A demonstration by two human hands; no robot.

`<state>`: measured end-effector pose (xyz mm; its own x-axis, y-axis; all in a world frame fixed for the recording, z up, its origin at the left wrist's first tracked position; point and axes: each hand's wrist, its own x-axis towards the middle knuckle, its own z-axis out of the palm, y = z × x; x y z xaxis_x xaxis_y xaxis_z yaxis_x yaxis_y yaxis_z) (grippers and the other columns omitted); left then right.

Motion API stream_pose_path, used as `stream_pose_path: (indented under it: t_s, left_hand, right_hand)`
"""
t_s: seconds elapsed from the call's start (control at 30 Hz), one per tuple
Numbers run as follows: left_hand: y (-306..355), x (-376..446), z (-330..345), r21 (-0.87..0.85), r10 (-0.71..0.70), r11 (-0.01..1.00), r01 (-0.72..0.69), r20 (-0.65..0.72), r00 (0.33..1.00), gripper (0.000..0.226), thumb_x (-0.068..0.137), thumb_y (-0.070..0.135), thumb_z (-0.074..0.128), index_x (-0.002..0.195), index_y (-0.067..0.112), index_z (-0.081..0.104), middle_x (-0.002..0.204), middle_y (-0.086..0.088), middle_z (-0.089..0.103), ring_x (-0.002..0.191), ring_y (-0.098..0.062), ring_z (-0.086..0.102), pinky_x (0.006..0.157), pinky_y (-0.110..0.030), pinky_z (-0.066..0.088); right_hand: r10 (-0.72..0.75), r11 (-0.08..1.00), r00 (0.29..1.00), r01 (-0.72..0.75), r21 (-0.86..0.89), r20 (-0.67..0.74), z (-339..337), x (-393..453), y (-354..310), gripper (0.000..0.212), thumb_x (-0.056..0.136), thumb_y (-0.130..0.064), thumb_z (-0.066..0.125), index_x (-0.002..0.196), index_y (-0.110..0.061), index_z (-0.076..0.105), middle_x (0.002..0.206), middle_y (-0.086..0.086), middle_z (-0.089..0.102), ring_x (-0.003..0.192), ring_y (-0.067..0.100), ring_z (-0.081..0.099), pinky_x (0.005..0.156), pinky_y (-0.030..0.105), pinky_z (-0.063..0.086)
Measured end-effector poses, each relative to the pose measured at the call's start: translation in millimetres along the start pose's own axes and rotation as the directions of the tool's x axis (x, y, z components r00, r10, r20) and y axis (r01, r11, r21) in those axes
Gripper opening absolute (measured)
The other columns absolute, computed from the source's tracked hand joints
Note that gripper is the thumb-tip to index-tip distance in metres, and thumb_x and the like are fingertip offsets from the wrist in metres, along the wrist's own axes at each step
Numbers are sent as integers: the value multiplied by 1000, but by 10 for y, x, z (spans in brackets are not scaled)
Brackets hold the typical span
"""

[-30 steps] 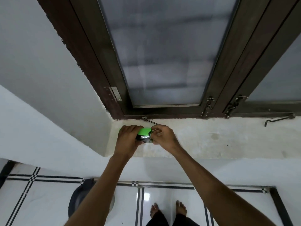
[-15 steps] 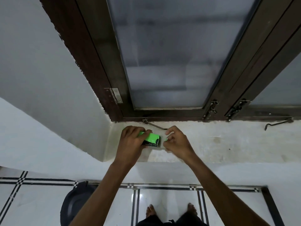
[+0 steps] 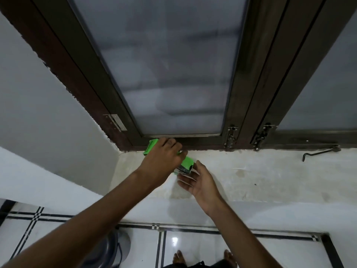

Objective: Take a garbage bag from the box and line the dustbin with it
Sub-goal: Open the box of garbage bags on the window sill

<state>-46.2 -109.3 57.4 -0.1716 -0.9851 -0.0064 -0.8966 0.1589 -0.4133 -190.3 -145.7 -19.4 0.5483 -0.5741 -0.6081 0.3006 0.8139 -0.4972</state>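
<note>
- Dustbin at floor, bottom left: dark, mostly hidden behind left forearm, details unclear.
- Box green, tilted above the window sill; middle covered by left hand.
- L hand wrapped round box, fingers closed on it.
- Right hand palm up, fingers spread loosely, just under box's lower open end; contact unclear.

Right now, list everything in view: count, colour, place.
box: one, green, tilted above the sill, held in the left hand
sill: one, whitish, below the window
window: dark brown frame, frosted panes, above the sill
latch hook: one, dark, lying on the sill at right
dustbin: one, dark, on the floor at lower left, partly hidden
floor: white tiles, black borders
left hand: gripping the box
right hand: open beneath the box's lower end
feet: two, bare, on the floor
</note>
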Motion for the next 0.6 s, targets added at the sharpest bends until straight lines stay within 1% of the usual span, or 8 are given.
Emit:
stream_pose_path:
  t_s: [0.07,0.17,0.27,0.33,0.4,0.47,0.53,0.6]
  left_hand:
    - [18,53,-97,22,11,1000,-11,-7,1000,68,76,27,82,137,19,53,131,-11,58,121,-31,54,102,-45,40]
    - [-62,35,-85,-30,-42,999,41,-35,999,66,57,31,91,118,21,68,112,-7,69,103,-29,64,92,-44,46]
    - [-180,-125,156,-161,-167,973,163,-12,986,68,44,30,95,107,20,72,100,-5,71,92,-30,66,86,-44,51]
    - [-192,-271,362,-242,-260,935,258,23,965,69,43,29,97,107,19,71,101,-5,72,91,-32,67,85,-44,51]
    - [-139,-401,574,-311,-333,888,339,74,940,70,43,28,98,108,19,71,103,-6,73,92,-32,68,86,-46,52]
    - [-41,-491,772,-350,-388,846,402,115,915,75,44,27,98,112,19,69,105,-7,72,95,-32,68,91,-48,51]
    - [34,-534,906,-358,-423,825,438,124,898,85,47,29,98,123,16,64,117,-12,69,111,-35,64,100,-54,46]
    - [138,-517,899,-404,-455,801,441,67,888,86,60,35,92,135,11,56,134,-18,59,129,-40,52,109,-58,38]
  right_hand:
    - [14,998,1000,-15,56,25,-48,-5,-43,35,102,-32,52,115,-3,64,107,23,71,90,31,70,81,42,59]
    - [-69,998,998,69,13,14,-200,-25,-121,33,95,-20,62,120,2,62,101,22,73,77,26,71,71,34,62]
    - [-176,976,984,173,-134,-14,-435,-91,-212,32,89,-18,69,113,1,63,107,24,72,79,27,71,75,31,62]
    - [-234,954,971,222,-201,-40,-592,-151,-248,31,92,-15,68,115,4,61,111,25,72,82,29,72,79,33,62]
    - [-280,944,956,260,-201,-82,-696,-215,-280,26,93,-9,67,112,6,58,110,24,72,86,33,73,79,34,63]
    - [-320,936,939,293,-196,-124,-751,-273,-310,16,93,-4,66,105,1,56,111,24,71,89,35,73,78,34,63]
    - [-359,920,919,320,-225,-160,-770,-316,-328,14,92,-3,66,101,-2,55,112,23,70,94,37,72,78,34,63]
    - [-412,884,894,346,-313,-175,-775,-353,-331,14,92,-5,67,100,-5,56,108,18,73,98,33,73,81,35,62]
